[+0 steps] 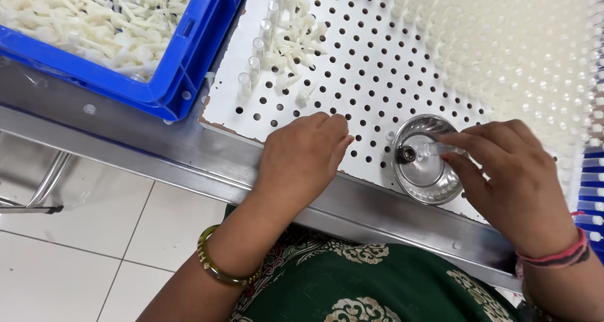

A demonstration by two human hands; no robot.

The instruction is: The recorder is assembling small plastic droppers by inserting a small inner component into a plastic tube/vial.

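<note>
- Green cloth w/ pale floral print [377,284] at 6 o'clock, soft woven look; sits below the table edge.
- Metal table rim [352,205], brushed steel, flat strip running diagonally 9 to 5 o'clock.
- Left hand [302,155], just left of centre: palm down, fingers curled under, knuckles up, fingertips resting on the white perforated board [371,70]. Closed loosely; can't tell if anything is inside. Greenish-gold bangle [217,268] on that wrist.
- Right hand [509,177] at 3–4 o'clock: thumb and forefinger pinched on a small clear plastic tube [431,149], held level over the bowl. Red and pink threads [557,256] round the wrist.
- Steel bowl [428,161], round, shiny, fluted wall, sits on the board betw. the two hands; a small dark-centred piece lies inside at its left.
- Board: matte white, regular round holes, chipped at near-left corner.
- Row of clear tubes [258,48] standing upright in holes at 11–12 o'clock, loose white plastic pieces [292,42] heaped just beside.
- Blue plastic crate [189,64] at 10–11 o'clock, full of similar white pieces.
- Far right, 1–2 o'clock: dense field of upright tubes [522,51], blurred.
</note>
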